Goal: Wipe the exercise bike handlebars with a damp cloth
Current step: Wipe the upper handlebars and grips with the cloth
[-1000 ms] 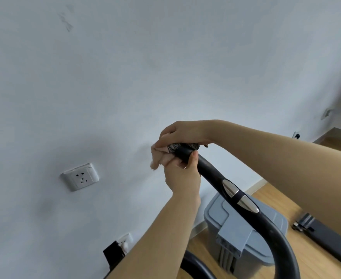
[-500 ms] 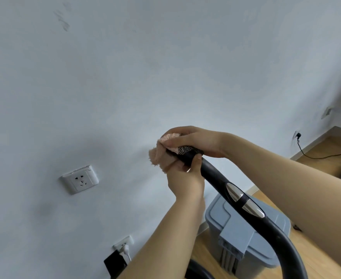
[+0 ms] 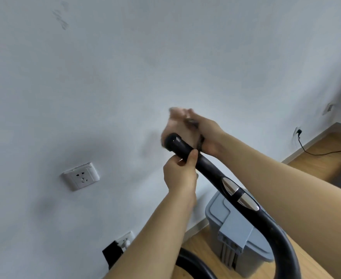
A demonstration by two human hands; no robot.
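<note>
The black handlebar point(image 3: 209, 170) rises from the lower right to its bare end cap at the centre, with two silver sensor plates point(image 3: 239, 193) farther down. My left hand point(image 3: 179, 176) grips the bar just under the end, thumb across it. My right hand point(image 3: 207, 133) is behind and above the tip, blurred by motion, closed on the pink cloth point(image 3: 175, 125), whose dark speckled edge hangs beside the bar. The cloth stands off the end cap.
A white wall is close ahead, with one socket point(image 3: 81, 176) at the left and a lower socket point(image 3: 125, 241) with a plug. A grey lidded bin point(image 3: 236, 224) stands on the wood floor under the bar. A black cable point(image 3: 316, 152) runs at the right.
My right hand has lifted the cloth up and back off the handlebar's tip, leaving the end cap uncovered. My left hand has kept its grip below the end.
</note>
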